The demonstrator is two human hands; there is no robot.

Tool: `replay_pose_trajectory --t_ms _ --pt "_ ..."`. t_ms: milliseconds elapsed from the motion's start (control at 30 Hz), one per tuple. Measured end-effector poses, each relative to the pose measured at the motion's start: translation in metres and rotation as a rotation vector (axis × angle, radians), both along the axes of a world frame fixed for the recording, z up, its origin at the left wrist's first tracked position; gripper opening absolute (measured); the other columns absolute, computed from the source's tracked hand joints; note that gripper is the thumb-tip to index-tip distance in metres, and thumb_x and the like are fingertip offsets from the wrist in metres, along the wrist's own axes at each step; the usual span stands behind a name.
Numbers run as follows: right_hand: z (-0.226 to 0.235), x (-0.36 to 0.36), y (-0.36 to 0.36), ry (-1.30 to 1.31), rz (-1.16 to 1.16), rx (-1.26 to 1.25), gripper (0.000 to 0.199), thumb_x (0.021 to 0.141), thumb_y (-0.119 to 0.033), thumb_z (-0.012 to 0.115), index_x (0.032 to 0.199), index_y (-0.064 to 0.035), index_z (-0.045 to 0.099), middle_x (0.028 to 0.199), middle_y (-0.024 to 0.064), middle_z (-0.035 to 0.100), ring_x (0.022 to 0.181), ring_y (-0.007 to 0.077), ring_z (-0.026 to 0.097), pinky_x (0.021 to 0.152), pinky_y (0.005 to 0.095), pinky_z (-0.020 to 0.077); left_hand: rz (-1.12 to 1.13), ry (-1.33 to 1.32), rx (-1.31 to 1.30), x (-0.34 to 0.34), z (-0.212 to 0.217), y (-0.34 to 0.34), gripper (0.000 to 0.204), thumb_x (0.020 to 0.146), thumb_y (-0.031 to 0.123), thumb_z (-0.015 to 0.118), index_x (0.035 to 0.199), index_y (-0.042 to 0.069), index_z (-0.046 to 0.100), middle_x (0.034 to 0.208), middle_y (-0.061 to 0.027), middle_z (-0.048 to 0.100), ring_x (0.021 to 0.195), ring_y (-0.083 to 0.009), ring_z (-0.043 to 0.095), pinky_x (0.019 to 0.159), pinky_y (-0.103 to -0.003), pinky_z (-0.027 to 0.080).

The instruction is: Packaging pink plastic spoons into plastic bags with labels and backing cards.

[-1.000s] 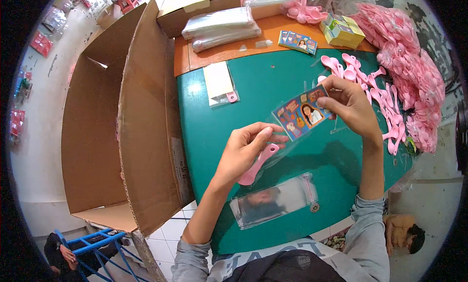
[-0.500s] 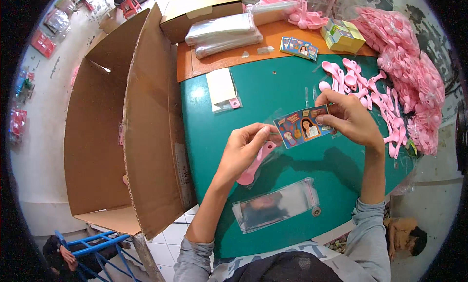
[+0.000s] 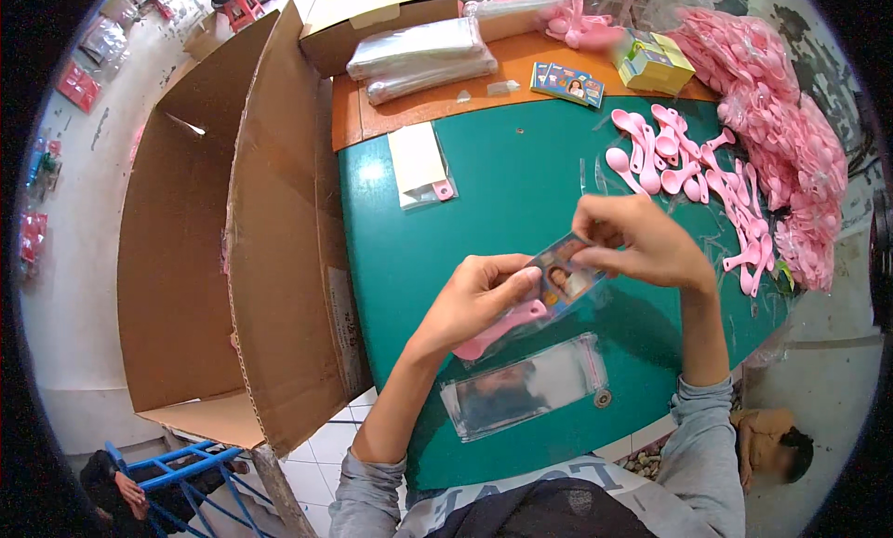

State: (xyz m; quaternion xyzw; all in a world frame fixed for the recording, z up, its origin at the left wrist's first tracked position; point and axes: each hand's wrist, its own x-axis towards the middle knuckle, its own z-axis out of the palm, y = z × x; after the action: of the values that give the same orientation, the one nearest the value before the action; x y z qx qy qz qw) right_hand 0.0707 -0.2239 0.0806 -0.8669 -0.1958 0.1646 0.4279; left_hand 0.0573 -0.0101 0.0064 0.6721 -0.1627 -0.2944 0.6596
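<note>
My left hand [image 3: 474, 301] pinches a clear plastic bag that has a pink spoon [image 3: 502, 331] in it, the holed handle end pointing up to the right. Between both hands is a blue printed card [image 3: 562, 279], tilted, its lower left part against the bag and seemingly within its mouth. My right hand [image 3: 637, 239] is closed on the card's upper right end. Just below them on the green table [image 3: 493, 212] lies a stack of flat clear bags [image 3: 521, 394]. Farther left, a filled bag [image 3: 419, 166] shows a pale card back and a spoon's handle end.
Loose pink spoons [image 3: 648, 171] lie at the right, beside a big heap of bagged spoons [image 3: 805, 189]. At the back are printed cards [image 3: 569, 84], a banded card block [image 3: 654, 66] and bundled clear bags [image 3: 423, 56]. A tall open carton [image 3: 288, 212] borders the table's left side.
The card has moved down and left toward the bag and turned steeper, my right hand moving with it. The spoon in the bag now lies flatter under my left hand.
</note>
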Motion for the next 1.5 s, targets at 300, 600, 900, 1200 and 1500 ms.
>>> replay_pose_trajectory --t_ms 300,600,900,1200,1500 --pt "-0.038 0.006 0.004 -0.265 0.227 0.057 0.023 0.071 -0.017 0.071 0.080 -0.0002 0.058 0.063 0.0066 0.055 0.055 0.0196 0.049 0.053 0.0269 0.0415 0.116 -0.229 0.169 -0.006 0.000 -0.008 0.030 0.089 0.020 0.053 0.112 0.001 0.056 0.079 -0.0108 0.066 0.064 -0.0083 0.056 0.059 -0.025 0.047" --pt "-0.022 0.010 -0.004 0.037 0.068 0.007 0.019 0.069 -0.013 0.070 0.075 0.0003 0.058 0.071 0.0100 0.061 0.066 0.0167 0.058 0.060 0.0289 0.0441 -0.122 -0.209 0.206 0.003 0.013 0.023 0.041 0.085 0.014 0.059 0.122 0.002 0.048 0.080 -0.0069 0.064 0.068 -0.0031 0.052 0.057 -0.020 0.043" --pt "-0.023 0.011 -0.006 0.309 0.126 0.115 0.022 0.070 -0.016 0.072 0.071 0.0007 0.057 0.066 0.0020 0.058 0.065 0.0062 0.051 0.056 0.0232 0.0406 -0.063 -0.079 0.010 0.003 0.013 0.029 0.053 0.080 0.006 0.064 0.128 0.003 0.042 0.093 -0.0087 0.064 0.080 -0.0072 0.056 0.067 -0.020 0.044" --pt "-0.022 0.016 -0.009 0.132 -0.028 0.122 0.017 0.068 -0.012 0.072 0.066 -0.0037 0.057 0.066 0.0000 0.056 0.067 0.0069 0.051 0.063 0.0229 0.0408 0.042 -0.106 0.016 0.010 0.008 0.038 0.057 0.079 0.004 0.065 0.130 0.005 0.039 0.086 -0.0086 0.063 0.079 -0.0112 0.060 0.069 -0.022 0.049" --pt "-0.019 0.008 0.000 -0.102 -0.398 0.064 0.019 0.074 -0.012 0.066 0.088 -0.0004 0.062 0.073 0.0080 0.060 0.071 0.0117 0.057 0.064 0.0273 0.0462 0.283 -0.106 0.136 0.006 -0.001 0.023 0.052 0.091 0.014 0.049 0.136 0.008 0.024 0.095 -0.0155 0.062 0.087 -0.0207 0.063 0.070 -0.029 0.052"
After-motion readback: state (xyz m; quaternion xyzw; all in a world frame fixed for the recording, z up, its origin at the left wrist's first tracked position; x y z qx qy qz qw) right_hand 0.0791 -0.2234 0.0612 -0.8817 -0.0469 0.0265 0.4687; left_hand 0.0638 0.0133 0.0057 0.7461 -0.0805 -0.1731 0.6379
